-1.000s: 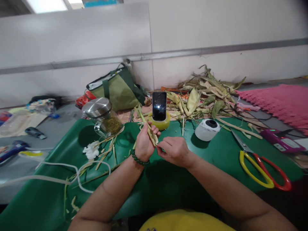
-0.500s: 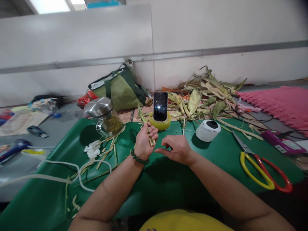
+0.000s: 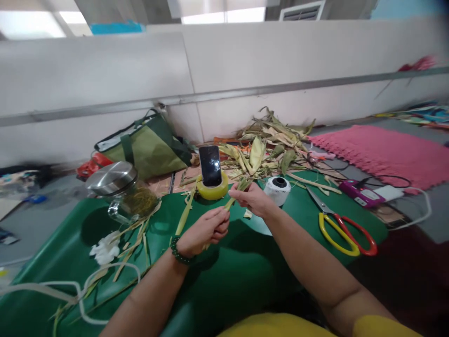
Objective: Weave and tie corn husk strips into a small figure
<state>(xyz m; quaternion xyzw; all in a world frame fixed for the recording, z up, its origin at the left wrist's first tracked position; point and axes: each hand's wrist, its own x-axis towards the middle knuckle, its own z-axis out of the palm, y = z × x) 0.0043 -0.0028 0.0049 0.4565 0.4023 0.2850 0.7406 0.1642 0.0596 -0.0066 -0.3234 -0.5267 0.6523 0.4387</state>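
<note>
A green corn husk strip [image 3: 229, 204] runs between my two hands, above the green mat [image 3: 238, 262]. My left hand [image 3: 208, 227], with a dark beaded bracelet at the wrist, is closed around its lower part. Farther up, my right hand [image 3: 250, 196] pinches the upper end, where frayed green ends stick out. Another long husk strip [image 3: 185, 211] lies left of my hands. A phone [image 3: 210, 164] leans upright on a yellow tape roll [image 3: 212, 191] beyond them. Just behind my right hand stands a white roll [image 3: 278, 189].
A glass jar [image 3: 136, 199] with a metal lid stands left, near crumpled tissue [image 3: 105, 248] and a white cable [image 3: 82, 299]. Large scissors [image 3: 338, 224] lie right, before a purple power strip [image 3: 361, 193]. Behind are a green bag [image 3: 150, 150], piled dry husks [image 3: 277, 128] and pink cloth [image 3: 382, 150].
My right hand has gone from a loose curl beside my left to gripping the husk's upper end. My left hand has turned over. The view has swung right.
</note>
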